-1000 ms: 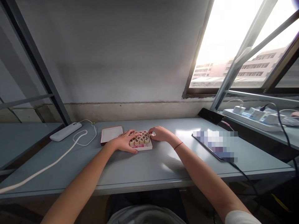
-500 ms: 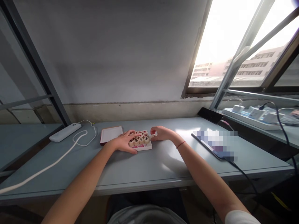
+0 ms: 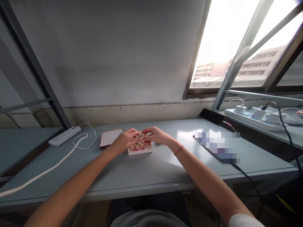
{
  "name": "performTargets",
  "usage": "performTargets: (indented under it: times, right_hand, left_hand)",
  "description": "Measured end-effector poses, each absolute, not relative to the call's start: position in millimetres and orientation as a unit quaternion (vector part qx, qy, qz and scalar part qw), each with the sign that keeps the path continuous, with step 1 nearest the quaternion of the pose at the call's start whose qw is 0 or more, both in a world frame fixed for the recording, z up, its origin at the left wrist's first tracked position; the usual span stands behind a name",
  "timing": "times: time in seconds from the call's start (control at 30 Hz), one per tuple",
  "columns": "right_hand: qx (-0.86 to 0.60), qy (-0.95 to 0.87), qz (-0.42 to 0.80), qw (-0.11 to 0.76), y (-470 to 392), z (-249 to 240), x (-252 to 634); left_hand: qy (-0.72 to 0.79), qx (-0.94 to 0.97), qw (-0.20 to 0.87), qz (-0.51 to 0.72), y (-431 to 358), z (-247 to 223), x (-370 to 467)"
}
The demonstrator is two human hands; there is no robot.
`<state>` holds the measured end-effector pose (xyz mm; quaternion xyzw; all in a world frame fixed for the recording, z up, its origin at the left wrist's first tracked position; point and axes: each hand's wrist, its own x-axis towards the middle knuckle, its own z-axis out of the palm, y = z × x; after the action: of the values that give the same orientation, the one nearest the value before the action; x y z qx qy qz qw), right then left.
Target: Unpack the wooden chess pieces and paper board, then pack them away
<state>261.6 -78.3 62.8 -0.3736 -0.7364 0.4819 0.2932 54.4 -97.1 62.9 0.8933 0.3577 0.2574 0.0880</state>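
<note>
A small white open box (image 3: 140, 151) with pink print stands on the desk, filled with round Chinese chess pieces (image 3: 137, 145) marked with characters. My right hand (image 3: 156, 135) comes over the box from the right. Its thumb and fingers are closed about a Chinese chess piece (image 3: 141, 135) above the others. From the left, my left hand (image 3: 123, 141) reaches across with its fingers stretched over the pieces, touching them; its fingertips are partly hidden. Both hands meet close together and cover the back of the box. The box lid (image 3: 111, 137), red-edged and white inside, lies beside my left hand.
A white power bank (image 3: 64, 136) with a cable (image 3: 50, 168) lies on the desk (image 3: 163, 176) at left. At right lies a tablet-like device (image 3: 214, 148), its screen blurred out. A power strip (image 3: 253, 121) with chargers sits beyond a metal post (image 3: 223, 82).
My right hand has moved left from beside the box to over the pieces. My left hand has lifted from flat against the box, its fingers now over the pieces.
</note>
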Motion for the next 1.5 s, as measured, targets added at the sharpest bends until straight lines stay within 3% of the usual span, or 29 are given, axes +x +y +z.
performTargets:
  times: [0.3, 0.67, 1.13, 1.5]
  right_hand:
    - [-0.363, -0.764, 0.459, 0.271, -84.5, 57.9, 252.6]
    - [-0.362, -0.707, 0.519, 0.316, -77.2, 58.0, 260.5]
    - [-0.367, -0.700, 0.528, 0.311, -86.0, 65.2, 255.6]
    - [-0.373, -0.713, 0.520, 0.289, -84.3, 61.0, 254.2]
  left_hand:
    - [0.334, 0.904, 0.116, 0.243, -103.4, 59.1, 35.6]
    - [0.330, 0.924, 0.118, 0.153, -98.0, 51.8, 28.5]
    - [0.341, 0.920, 0.104, 0.165, -96.5, 50.7, 29.2]
    - [0.354, 0.911, 0.166, 0.132, -89.4, 53.3, 22.5]
